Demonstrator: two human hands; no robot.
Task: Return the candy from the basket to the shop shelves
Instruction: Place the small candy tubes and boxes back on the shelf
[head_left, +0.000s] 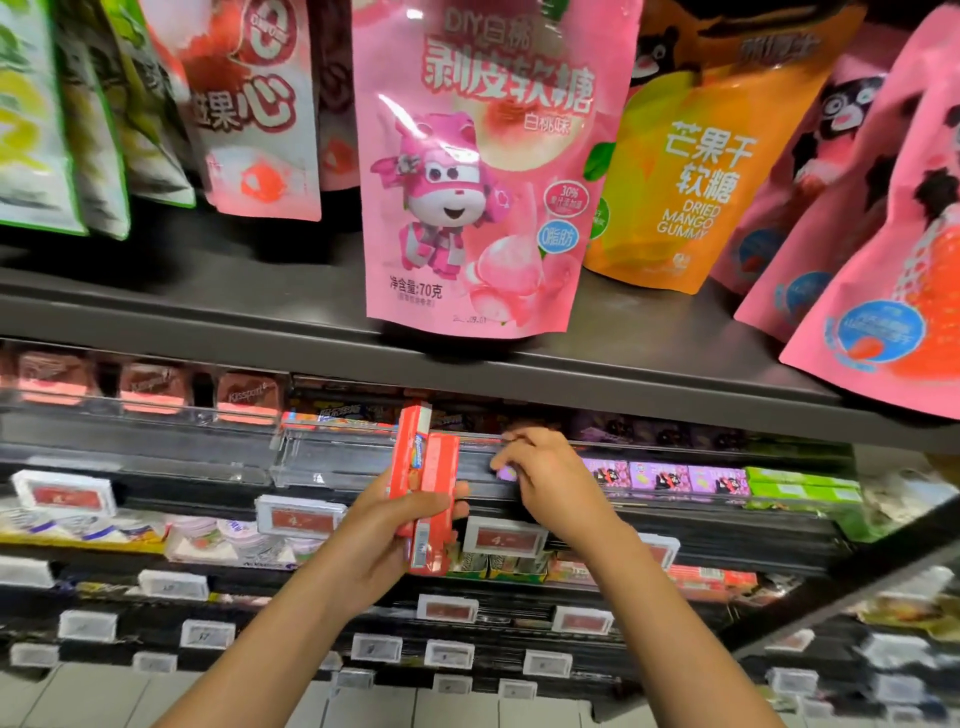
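1. Below the dark metal shelf edge (623, 364), the left hand (395, 525) grips two long red cardboard candy boxes (423, 483), thumb curled across their fronts; the boxes stand nearly upright before the clear plastic shelf tray (332, 457).
2. Just beside them, the right hand (545, 473) rests against the tray rail, fingers curled round a small lilac item (506, 472) (too blurred to identify).
3. Small purple candy boxes (665, 475) sit in a row to the right.
4. A pink stand-up gummy pouch with a cartoon robot (478, 171) hangs above, near an orange mango gummy pouch (691, 171).
5. White-framed red price tags (301, 517) line the lower rails.
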